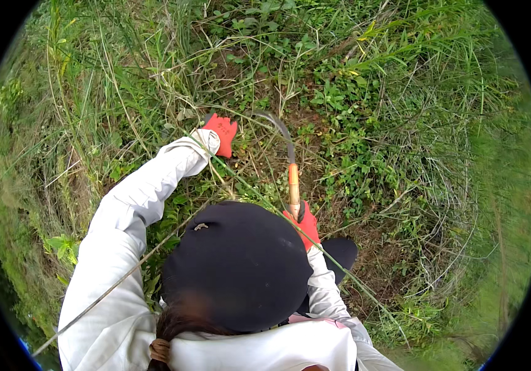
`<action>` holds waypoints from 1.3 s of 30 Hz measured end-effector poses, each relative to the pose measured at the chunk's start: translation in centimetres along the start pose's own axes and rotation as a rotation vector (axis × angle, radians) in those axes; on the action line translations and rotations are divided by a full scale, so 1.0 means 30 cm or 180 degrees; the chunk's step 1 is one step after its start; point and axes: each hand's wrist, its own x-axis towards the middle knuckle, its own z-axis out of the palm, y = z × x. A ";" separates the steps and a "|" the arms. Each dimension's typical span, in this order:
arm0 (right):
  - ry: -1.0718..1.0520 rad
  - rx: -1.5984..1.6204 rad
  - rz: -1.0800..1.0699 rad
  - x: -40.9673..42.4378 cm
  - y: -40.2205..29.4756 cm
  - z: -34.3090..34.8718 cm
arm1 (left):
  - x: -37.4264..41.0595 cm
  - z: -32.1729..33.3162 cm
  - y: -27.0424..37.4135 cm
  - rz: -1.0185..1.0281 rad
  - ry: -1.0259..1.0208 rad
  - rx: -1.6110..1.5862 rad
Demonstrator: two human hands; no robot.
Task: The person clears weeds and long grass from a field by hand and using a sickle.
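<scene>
My left hand (221,133), in a red work glove with dark fingertips, is at the left centre among grass stems; its fingers are mostly hidden, so I cannot tell whether they hold anything. My right hand (306,222), gloved in red, grips the wooden handle of a sickle (294,185) with an orange band. The curved metal blade (284,131) points away from me and bends left towards my left hand, over dry cut stems and soil, without touching the hand.
Tall grass (122,88) rises at the left and far side. Low leafy weeds (358,139) and a dry grass tangle (437,222) lie to the right. Long stems cross over my arms. My dark-clothed knee (233,264) fills the lower middle.
</scene>
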 end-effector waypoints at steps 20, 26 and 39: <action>-0.1003 0.0141 0.0102 -0.221 0.125 0.021 | -0.396 -0.105 -0.200 -0.0107 0.0252 0.0038; -0.0272 0.0796 0.0156 0.208 -0.154 0.131 | -0.590 0.004 -0.585 -0.0097 0.0241 0.0750; -0.1738 -0.0475 0.0335 0.241 -0.021 0.384 | -0.173 -0.010 -0.384 0.1582 0.1618 0.0680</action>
